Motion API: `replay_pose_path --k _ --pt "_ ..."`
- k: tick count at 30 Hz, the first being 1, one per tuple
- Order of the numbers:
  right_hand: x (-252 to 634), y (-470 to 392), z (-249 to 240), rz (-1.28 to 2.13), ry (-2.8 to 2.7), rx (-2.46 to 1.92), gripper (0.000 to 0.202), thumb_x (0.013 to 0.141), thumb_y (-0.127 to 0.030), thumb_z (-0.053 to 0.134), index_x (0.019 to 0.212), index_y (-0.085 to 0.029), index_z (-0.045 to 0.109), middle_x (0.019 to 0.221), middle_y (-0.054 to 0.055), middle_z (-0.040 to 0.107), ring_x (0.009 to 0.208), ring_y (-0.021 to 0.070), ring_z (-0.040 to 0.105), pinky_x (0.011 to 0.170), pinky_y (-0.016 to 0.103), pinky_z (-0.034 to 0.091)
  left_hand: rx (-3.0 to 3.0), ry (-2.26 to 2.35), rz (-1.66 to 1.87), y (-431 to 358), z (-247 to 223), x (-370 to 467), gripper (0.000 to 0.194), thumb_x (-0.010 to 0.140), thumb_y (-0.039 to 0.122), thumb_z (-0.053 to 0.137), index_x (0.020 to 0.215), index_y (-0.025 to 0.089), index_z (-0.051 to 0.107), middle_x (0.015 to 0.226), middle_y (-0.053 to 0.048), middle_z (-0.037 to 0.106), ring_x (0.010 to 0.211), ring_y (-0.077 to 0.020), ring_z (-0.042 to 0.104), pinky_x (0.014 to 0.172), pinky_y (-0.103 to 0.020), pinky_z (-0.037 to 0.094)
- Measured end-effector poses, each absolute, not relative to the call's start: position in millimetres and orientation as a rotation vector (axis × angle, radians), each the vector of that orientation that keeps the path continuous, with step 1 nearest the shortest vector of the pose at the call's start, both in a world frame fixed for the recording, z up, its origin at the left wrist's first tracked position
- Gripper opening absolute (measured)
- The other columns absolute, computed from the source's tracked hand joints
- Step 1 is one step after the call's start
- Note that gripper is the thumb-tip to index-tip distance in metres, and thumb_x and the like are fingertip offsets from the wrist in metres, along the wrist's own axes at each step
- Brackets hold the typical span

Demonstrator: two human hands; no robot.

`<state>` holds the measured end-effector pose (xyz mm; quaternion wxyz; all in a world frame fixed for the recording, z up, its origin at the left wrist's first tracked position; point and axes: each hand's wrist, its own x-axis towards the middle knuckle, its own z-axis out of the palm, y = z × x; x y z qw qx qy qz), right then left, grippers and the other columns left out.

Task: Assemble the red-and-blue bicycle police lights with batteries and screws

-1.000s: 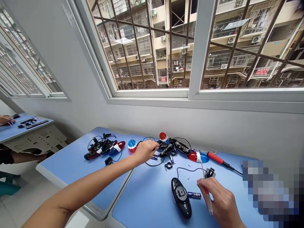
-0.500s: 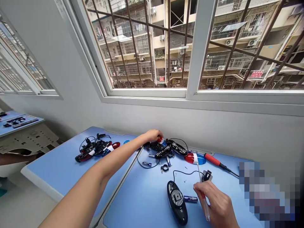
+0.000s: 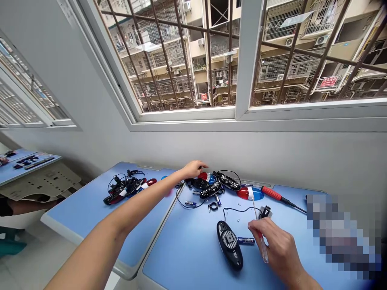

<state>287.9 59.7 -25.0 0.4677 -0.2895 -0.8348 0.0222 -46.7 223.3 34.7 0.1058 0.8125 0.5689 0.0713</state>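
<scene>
My left hand (image 3: 194, 169) is stretched to the back of the table, just above a red, white and blue light cover (image 3: 207, 177). Its visible fingers are slightly apart, and no held thing shows. In my right hand (image 3: 276, 243) is a slim screwdriver (image 3: 261, 241) with a clear handle, its thin shaft pointing up and away. Left of that hand lies a black oval housing (image 3: 229, 246) with a round speaker-like grille. A thin cable runs from it to a black piece (image 3: 265, 212) beside the screwdriver. A blue battery (image 3: 246, 241) lies between housing and hand.
Black oval units (image 3: 213, 189) with cables pile up at the back. A second tricolour cover (image 3: 250, 193), a red-handled soldering iron (image 3: 273, 194), a ring clamp (image 3: 213, 207) and small screws lie nearby. More units (image 3: 128, 189) sit on the left table. A pixelated patch covers the right.
My left hand has lifted slightly off the tricolour cover at the back, its fingers loosening. My right hand still holds the screwdriver. The view has shifted slightly.
</scene>
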Motion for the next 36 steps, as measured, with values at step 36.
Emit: replay_pose_path --k 36 --pt "283.4 55.7 -22.1 -0.044 -2.061 -0.687 0.018 0.091 -0.003 0.049 0.086 -0.018 0.057 0.066 -0.002 0.054 0.059 0.0104 0.043 0.054 0.024 0.029 3.302 1.237 -0.569 79.3 9.5 3.9 0.03 0.089 -0.004 0.038 0.106 0.007 0.06 0.071 -0.011 0.066 0.064 -0.0213 0.058 0.062 -0.034 0.037"
